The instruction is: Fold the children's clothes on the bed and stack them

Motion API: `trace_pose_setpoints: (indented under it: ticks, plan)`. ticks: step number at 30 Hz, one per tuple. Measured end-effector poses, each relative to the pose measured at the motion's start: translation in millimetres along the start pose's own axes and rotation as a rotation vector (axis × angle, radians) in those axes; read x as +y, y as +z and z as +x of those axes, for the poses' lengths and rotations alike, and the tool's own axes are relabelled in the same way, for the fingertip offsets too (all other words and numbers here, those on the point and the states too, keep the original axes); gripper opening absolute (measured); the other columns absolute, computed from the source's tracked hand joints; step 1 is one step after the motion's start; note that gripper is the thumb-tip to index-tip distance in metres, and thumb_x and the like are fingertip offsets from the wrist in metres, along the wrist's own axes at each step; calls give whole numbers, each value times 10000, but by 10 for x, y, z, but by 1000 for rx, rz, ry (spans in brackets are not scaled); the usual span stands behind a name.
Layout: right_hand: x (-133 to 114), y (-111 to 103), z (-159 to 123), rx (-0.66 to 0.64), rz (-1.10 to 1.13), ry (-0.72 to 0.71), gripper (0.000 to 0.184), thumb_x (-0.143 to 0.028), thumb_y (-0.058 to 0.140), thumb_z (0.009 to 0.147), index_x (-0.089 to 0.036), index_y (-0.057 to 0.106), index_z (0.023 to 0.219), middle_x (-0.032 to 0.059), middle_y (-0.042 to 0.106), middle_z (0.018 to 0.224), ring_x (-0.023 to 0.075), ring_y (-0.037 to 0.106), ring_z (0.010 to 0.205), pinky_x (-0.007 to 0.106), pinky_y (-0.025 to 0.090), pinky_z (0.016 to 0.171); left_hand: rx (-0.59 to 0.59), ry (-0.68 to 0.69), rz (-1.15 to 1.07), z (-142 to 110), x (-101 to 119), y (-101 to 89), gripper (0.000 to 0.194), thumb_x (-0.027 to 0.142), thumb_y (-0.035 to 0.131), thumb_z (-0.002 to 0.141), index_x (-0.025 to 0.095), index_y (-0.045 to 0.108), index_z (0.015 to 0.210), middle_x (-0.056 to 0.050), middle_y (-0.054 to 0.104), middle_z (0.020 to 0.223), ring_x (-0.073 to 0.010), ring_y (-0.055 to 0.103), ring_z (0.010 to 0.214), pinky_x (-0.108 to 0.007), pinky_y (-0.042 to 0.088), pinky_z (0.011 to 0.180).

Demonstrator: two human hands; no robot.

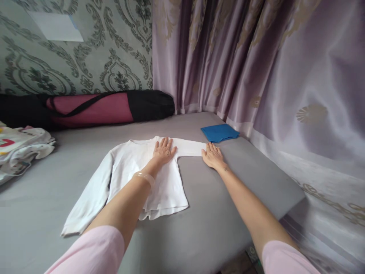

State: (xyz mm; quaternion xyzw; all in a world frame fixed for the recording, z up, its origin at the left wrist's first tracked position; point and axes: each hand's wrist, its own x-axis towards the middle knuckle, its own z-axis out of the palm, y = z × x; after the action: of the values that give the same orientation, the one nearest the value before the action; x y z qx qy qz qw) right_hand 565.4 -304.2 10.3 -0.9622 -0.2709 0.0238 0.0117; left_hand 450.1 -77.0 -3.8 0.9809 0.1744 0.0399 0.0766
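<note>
A white long-sleeved shirt (168,186) lies spread on the grey bed sheet (205,198). Its neckline points away from me, and its left-hand sleeve slants down toward me. The other sleeve stretches straight out to the right. My left hand (164,150) rests flat on the shirt near the right shoulder, fingers spread. At the cuff end of the outstretched sleeve, my right hand (213,155) presses down flat with its fingers extended, covering the cuff. Just beyond the right hand is a folded blue cloth (219,133).
Along the patterned wall lies a long black and maroon bag (94,109) with a strap. A heap of printed clothes (23,150) sits at the far left. Purple curtains (228,57) hang along the back and right side. The bed's edge (296,199) runs along the right.
</note>
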Motion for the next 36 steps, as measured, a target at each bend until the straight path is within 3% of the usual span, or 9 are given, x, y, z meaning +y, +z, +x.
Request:
trace_pose_setpoints:
  ticks: [4,9,13,17,22,25,28,31,36]
  plan:
    - [108,64,-13,53,-21,32,643,-398,237,1007,-1,314,1506,182,281,1590,284,214,1479,405,163,1185,-61,-13,-49,21,15,-59,666,518,234,986,155,259,1544,-137,197,1626,-273,159,1505,-503,129,1202]
    - [92,127,39,72,-40,34,643,-400,237,1006,7,333,1495,188,310,1577,299,239,1468,418,179,1179,-196,-1,-263,-86,-102,-414,707,532,288,973,106,250,1535,-167,206,1615,-244,195,1497,-414,196,1199]
    - [72,74,91,54,-14,51,647,-416,223,1002,-14,339,1495,189,309,1577,288,254,1464,426,206,1168,-80,21,-331,-535,-490,-772,602,471,411,936,147,441,1442,-118,397,1547,-215,400,1405,-293,325,1137]
    - [-29,-74,110,49,16,66,615,-388,289,978,-25,389,1464,229,377,1528,307,283,1449,472,241,1147,84,-213,-432,-1189,-1112,-984,546,463,459,900,141,557,1330,-113,605,1351,-253,614,1146,-334,456,1005]
    - [-715,-220,77,141,37,-166,556,-247,274,975,-24,363,1477,191,327,1569,282,225,1477,443,182,1184,152,-568,-417,-1823,-1759,-939,563,429,507,857,37,592,1251,-234,642,1232,-339,631,1106,-386,481,915]
    - [-1334,-221,69,24,104,-376,565,-281,251,993,-71,319,1514,144,297,1594,237,230,1481,377,171,1195,110,-658,-436,-1985,-1907,-858,539,478,517,831,84,627,1182,-226,697,1093,-332,679,968,-354,515,755]
    - [-1821,-160,99,-60,158,-452,598,-340,223,1010,-59,257,1536,130,219,1622,230,161,1501,383,116,1209,60,-709,-464,-2040,-1918,-851,457,479,520,821,130,644,1089,-150,725,987,-265,680,852,-293,498,661]
    - [-2056,-56,141,-62,189,-410,636,-413,181,1019,-66,210,1551,128,165,1635,238,119,1508,429,102,1208,11,-742,-475,-2073,-1897,-917,379,477,543,797,146,664,936,-72,713,822,-198,649,736,-252,470,624]
    - [-2064,87,207,-35,122,-365,641,-435,165,1018,-80,225,1549,127,136,1640,257,108,1506,486,71,1202,-107,-761,-533,-2131,-1905,-1059,326,488,612,705,179,659,798,-11,650,628,-162,602,627,-221,417,544]
